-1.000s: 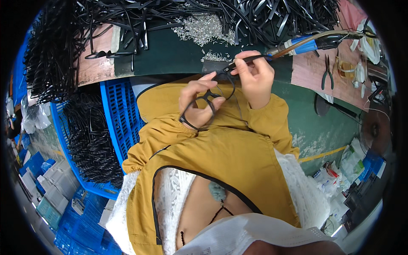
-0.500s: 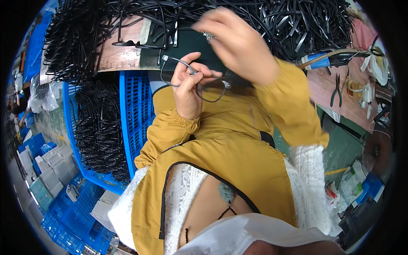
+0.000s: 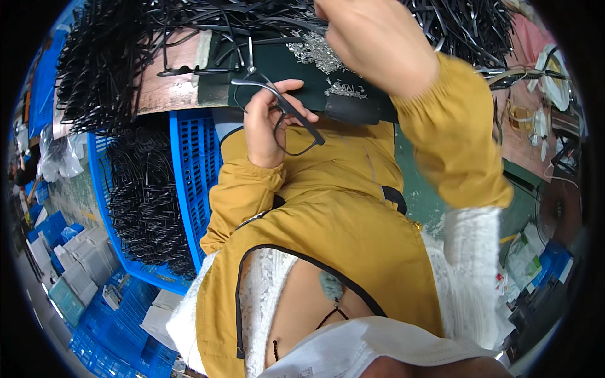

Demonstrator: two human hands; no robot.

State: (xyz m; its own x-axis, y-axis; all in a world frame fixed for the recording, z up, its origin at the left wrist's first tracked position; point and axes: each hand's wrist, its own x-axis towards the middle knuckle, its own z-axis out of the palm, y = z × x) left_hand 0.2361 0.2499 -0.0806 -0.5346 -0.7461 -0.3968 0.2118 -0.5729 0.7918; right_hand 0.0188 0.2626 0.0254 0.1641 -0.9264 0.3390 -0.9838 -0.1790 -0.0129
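My left hand (image 3: 265, 129) is closed around a thin dark eyeglass frame (image 3: 296, 153), held in front of the table edge. A black temple arm (image 3: 287, 108) slants across the fingers and the frame; whether it is joined to the frame I cannot tell. Beyond it, my right hand (image 3: 378, 47) reaches over the table at the black temple arms, its fingers bent and partly cut off by the upper edge of the view. What it holds, if anything, is hidden. Beside that hand, small silvery metal parts (image 3: 317, 50) lie heaped on a dark green mat (image 3: 277, 66).
Black temple arms (image 3: 463, 28) lie piled along the back of the table. Bundled black frames (image 3: 94, 75) stand at the left. Below them a blue crate (image 3: 178, 189) holds more black eyewear parts. Cords and small items lie on the right part of the table (image 3: 526, 148).
My right hand has moved up and to the right, uncovering the silvery parts. A black temple arm now shows across the eyeglass frame in my left hand, which has shifted slightly left.
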